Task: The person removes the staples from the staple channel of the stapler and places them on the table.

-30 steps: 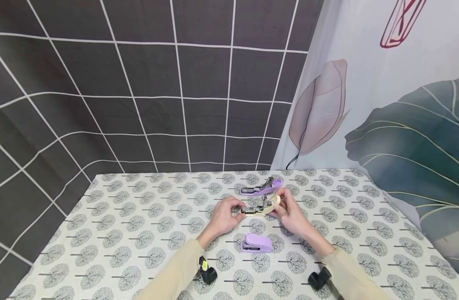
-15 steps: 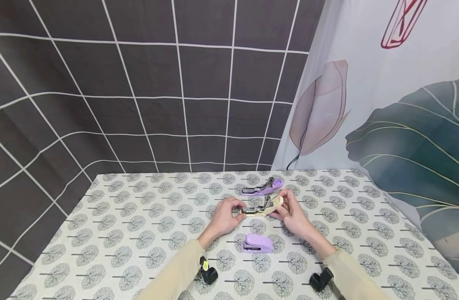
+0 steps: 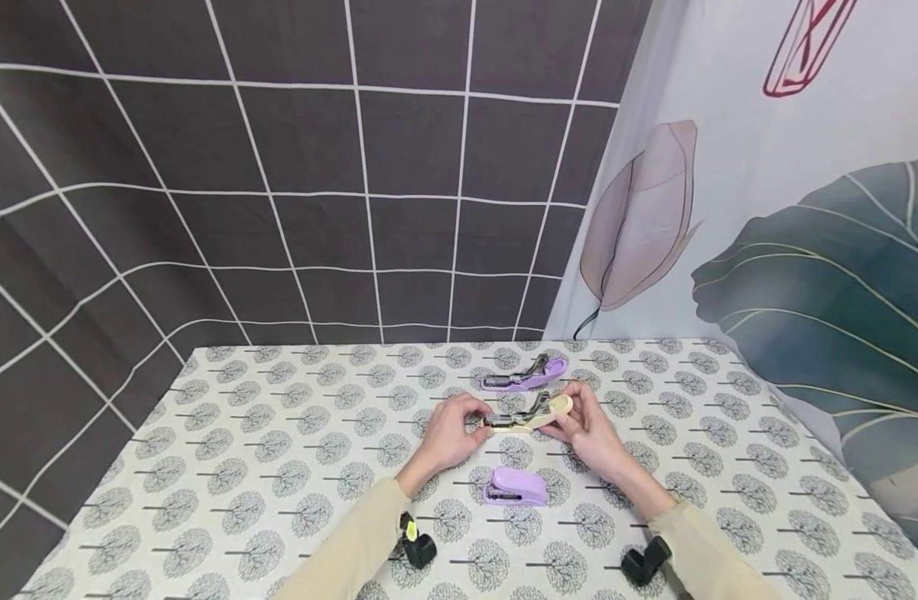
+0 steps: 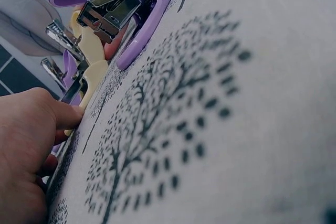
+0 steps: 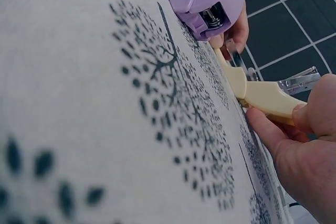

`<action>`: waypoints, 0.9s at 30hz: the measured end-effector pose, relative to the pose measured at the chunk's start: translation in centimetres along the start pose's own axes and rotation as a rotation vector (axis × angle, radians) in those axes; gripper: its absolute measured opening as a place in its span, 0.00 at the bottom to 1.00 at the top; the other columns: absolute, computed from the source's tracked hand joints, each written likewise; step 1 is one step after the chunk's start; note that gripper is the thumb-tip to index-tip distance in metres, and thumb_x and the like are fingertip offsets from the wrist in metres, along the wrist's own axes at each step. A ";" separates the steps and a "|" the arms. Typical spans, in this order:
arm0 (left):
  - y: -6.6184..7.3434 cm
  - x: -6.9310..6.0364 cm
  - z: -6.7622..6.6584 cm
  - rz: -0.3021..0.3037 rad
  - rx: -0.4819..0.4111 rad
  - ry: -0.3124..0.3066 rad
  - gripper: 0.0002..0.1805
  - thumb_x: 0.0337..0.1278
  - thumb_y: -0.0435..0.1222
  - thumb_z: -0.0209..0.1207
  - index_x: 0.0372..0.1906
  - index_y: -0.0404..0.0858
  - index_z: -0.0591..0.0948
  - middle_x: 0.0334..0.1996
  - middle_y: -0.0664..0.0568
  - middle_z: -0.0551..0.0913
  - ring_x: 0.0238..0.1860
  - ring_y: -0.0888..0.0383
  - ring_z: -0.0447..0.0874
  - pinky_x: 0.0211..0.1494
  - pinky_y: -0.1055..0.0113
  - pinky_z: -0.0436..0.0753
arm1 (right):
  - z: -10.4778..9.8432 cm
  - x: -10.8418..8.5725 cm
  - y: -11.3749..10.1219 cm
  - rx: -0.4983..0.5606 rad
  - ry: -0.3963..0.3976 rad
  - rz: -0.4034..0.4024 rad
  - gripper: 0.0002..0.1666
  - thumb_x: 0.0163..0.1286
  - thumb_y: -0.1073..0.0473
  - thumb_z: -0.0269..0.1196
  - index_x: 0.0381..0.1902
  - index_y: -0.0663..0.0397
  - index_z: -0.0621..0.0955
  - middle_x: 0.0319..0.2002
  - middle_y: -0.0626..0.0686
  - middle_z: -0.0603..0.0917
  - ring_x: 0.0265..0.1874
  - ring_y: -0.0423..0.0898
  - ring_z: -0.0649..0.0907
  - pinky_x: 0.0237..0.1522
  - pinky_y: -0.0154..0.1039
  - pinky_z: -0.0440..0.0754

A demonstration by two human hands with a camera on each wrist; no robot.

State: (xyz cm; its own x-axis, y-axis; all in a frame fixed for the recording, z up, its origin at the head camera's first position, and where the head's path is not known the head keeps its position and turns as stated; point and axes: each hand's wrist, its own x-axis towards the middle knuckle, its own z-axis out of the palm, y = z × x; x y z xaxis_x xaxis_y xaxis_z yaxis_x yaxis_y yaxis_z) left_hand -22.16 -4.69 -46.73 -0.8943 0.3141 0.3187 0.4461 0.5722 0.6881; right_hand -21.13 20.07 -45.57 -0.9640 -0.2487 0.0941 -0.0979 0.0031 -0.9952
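A cream stapler (image 3: 516, 427) lies opened out on the cloth, its cover swung back to the right and its metal magazine showing. My left hand (image 3: 447, 435) pinches its left end between thumb and fingers. With thumb and fingers, my right hand (image 3: 596, 433) grips the raised cover at the other end. In the right wrist view the cream cover (image 5: 270, 100) runs into the right fingers, with a shiny metal piece (image 5: 299, 81) standing up from it. Inside the left wrist view, the left thumb (image 4: 68, 114) presses on the stapler's end; the fingers are partly hidden.
Behind the cream stapler lies a purple stapler (image 3: 522, 377), likewise opened out. A second purple stapler (image 3: 515, 487), folded together, rests in front, between the forearms. The tree-print tablecloth (image 3: 279, 467) meets a dark gridded curtain (image 3: 301, 208) at the back.
My right hand has shifted slightly right and tipped the cream cover farther back and down. The metal part inside leans more to the right. My left hand stays in place, as do both purple staplers.
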 end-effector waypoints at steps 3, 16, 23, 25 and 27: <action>-0.1 0.0 0.0 0.001 -0.001 0.001 0.12 0.49 0.31 0.72 0.41 0.41 0.86 0.38 0.56 0.85 0.40 0.56 0.78 0.50 0.55 0.75 | 0.0 -0.1 0.1 0.019 0.017 0.019 0.20 0.68 0.84 0.42 0.55 0.69 0.57 0.53 0.67 0.69 0.51 0.46 0.80 0.54 0.44 0.79; -0.3 -0.2 0.1 0.010 0.009 0.011 0.12 0.49 0.32 0.72 0.41 0.40 0.86 0.37 0.55 0.85 0.40 0.56 0.79 0.51 0.55 0.75 | -0.8 -0.6 0.4 0.043 -0.039 0.036 0.25 0.70 0.81 0.46 0.62 0.73 0.54 0.60 0.74 0.65 0.56 0.54 0.79 0.57 0.44 0.77; -0.3 -0.1 0.2 0.014 0.021 -0.009 0.13 0.50 0.32 0.71 0.43 0.41 0.86 0.39 0.56 0.85 0.42 0.56 0.79 0.53 0.53 0.76 | -0.8 -1.6 -2.6 -0.282 0.196 -0.088 0.26 0.70 0.75 0.55 0.64 0.72 0.63 0.58 0.69 0.73 0.52 0.53 0.78 0.50 0.28 0.77; -0.3 0.0 0.1 0.013 0.017 -0.004 0.13 0.50 0.32 0.71 0.43 0.41 0.86 0.39 0.55 0.85 0.43 0.55 0.79 0.54 0.52 0.75 | 0.0 -1.7 -3.6 -0.345 0.256 -0.151 0.21 0.69 0.76 0.55 0.60 0.71 0.68 0.53 0.68 0.76 0.46 0.53 0.80 0.45 0.27 0.79; -0.3 0.0 0.1 0.011 0.013 -0.001 0.13 0.49 0.32 0.71 0.42 0.41 0.86 0.39 0.55 0.85 0.43 0.55 0.80 0.54 0.52 0.75 | 1.2 -1.8 -4.3 -0.365 0.242 -0.186 0.18 0.69 0.77 0.55 0.56 0.71 0.71 0.48 0.66 0.80 0.42 0.54 0.82 0.43 0.30 0.80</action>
State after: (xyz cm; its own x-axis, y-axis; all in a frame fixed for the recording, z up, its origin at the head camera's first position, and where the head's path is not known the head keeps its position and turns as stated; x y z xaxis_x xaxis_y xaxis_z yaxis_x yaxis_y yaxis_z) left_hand -22.25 -4.76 -47.04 -0.8893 0.3211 0.3255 0.4564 0.5788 0.6758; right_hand -18.73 19.38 -41.51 -0.9476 -0.0447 0.3163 -0.3128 0.3308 -0.8904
